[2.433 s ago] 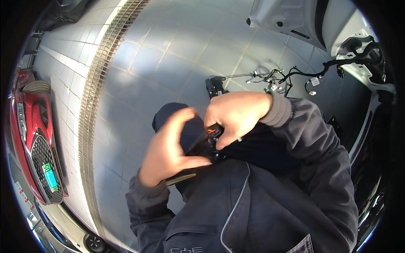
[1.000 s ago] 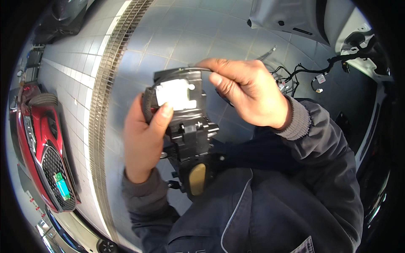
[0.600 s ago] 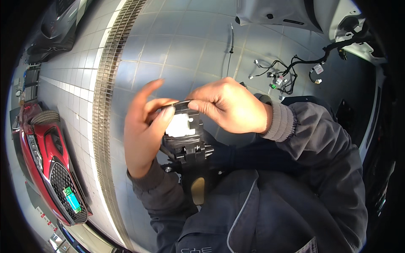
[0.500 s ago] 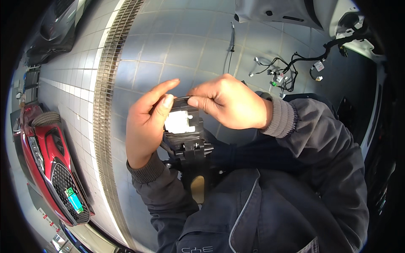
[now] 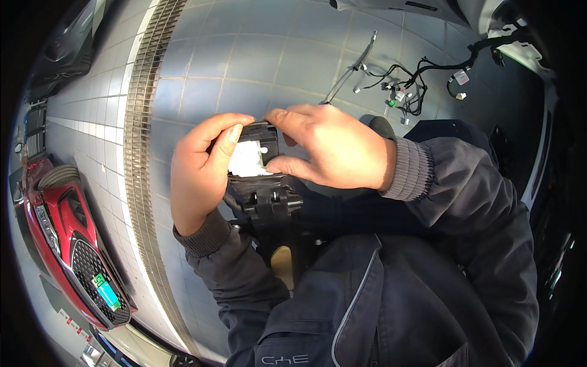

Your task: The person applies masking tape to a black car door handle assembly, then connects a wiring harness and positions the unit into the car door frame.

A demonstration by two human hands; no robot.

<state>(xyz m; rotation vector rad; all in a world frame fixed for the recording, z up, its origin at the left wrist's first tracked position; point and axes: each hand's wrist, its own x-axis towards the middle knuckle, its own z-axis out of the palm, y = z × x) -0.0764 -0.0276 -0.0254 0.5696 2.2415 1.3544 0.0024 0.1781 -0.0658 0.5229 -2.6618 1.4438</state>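
Observation:
Between my hands is a black plastic car part [image 5: 272, 205] with a bright white label [image 5: 246, 158] on its upper face. My left hand [image 5: 199, 168] grips the part's left side, thumb on the face near the top edge. My right hand [image 5: 342, 147] is closed on its right side, with index finger at the upper corner and thumb beside the label's lower right. A thin cable [image 5: 353, 67] runs from behind my right hand toward the far floor; whether it joins the part is hidden. The label's surface is washed out by glare.
A black wiring harness [image 5: 440, 64] with several connectors hangs and lies at the far right, beside a white car body panel [image 5: 452, 12]. On the left, a metal floor grate [image 5: 143, 104] crosses the tiles. A red car [image 5: 73, 238] stands beyond it.
My right thumb has slid down from the top edge to the label's lower right. The part and both hands have shifted slightly left. The cable now slants more to the right.

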